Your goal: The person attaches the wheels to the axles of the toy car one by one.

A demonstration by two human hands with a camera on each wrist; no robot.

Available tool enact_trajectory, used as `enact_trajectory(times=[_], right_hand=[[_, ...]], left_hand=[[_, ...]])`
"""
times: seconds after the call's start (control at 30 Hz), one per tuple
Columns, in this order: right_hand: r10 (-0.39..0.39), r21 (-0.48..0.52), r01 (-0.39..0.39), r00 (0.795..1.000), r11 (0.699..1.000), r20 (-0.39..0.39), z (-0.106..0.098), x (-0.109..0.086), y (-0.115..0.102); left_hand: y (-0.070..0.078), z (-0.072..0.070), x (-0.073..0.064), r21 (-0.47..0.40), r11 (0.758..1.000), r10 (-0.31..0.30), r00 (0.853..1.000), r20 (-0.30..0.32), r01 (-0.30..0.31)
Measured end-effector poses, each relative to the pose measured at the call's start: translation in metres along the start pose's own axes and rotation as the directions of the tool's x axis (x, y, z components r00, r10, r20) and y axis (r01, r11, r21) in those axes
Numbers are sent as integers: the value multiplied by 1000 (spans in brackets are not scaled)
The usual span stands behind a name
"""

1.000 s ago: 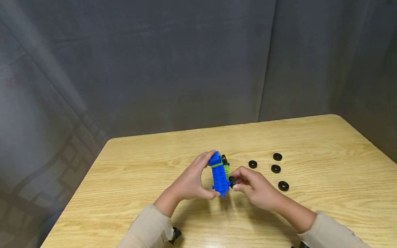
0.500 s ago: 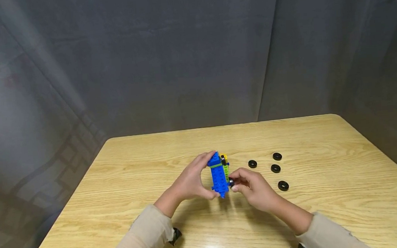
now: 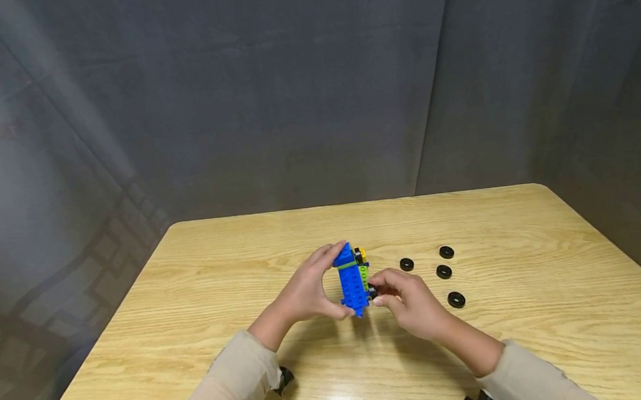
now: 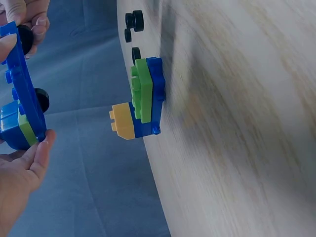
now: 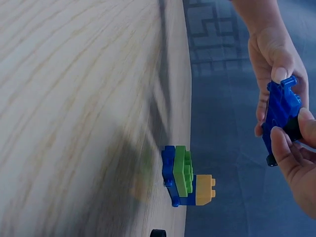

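My left hand [image 3: 305, 289] holds a blue toy-car chassis [image 3: 352, 285] by its two ends, thumb at the near end and fingers at the far end. The chassis is raised off the table, studded side toward the head camera, with a blue block and a green layer at its far end. One black wheel [image 4: 42, 100] sits on its side near that block. My right hand [image 3: 413, 302] pinches another black wheel [image 4: 24, 39] between thumb and fingers, against the side of the chassis at the near end. The right fingers partly cover this wheel.
A second blue base with green bricks [image 4: 143, 94] and a yellow brick [image 4: 123, 121] stands on the wooden table [image 3: 234, 251], behind the held chassis. Several loose black wheels [image 3: 443, 271] lie to the right. A dark grey curtain [image 3: 290, 102] hangs beyond the table.
The chassis has turned slightly in my left hand and shifted a little left. My right hand has followed it, still pinching the wheel at its side.
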State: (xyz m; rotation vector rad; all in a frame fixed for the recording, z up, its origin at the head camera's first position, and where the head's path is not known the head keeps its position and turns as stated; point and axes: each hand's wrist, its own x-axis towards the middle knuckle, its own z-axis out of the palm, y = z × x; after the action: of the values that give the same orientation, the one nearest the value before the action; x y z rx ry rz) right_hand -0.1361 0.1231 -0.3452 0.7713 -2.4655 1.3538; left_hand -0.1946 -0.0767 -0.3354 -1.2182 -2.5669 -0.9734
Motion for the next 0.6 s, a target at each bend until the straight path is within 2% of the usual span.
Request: enact_trajectory(times=[0.13,0.33,0.6], right_hand=[[5,-25,-5,1000,1000,8,1,0,1],[3,-30,-4,999,1000,-35,2,-1,0],[0,-47,-4,998,999,-66,2,-1,-1]], left_hand=[[1,0,0,20,1000,1,1000,-1,-1],[0,1,1,-10,1000,-7,1000,-8,7],[-2,3,4,-63,997,35,999,-16,-36]])
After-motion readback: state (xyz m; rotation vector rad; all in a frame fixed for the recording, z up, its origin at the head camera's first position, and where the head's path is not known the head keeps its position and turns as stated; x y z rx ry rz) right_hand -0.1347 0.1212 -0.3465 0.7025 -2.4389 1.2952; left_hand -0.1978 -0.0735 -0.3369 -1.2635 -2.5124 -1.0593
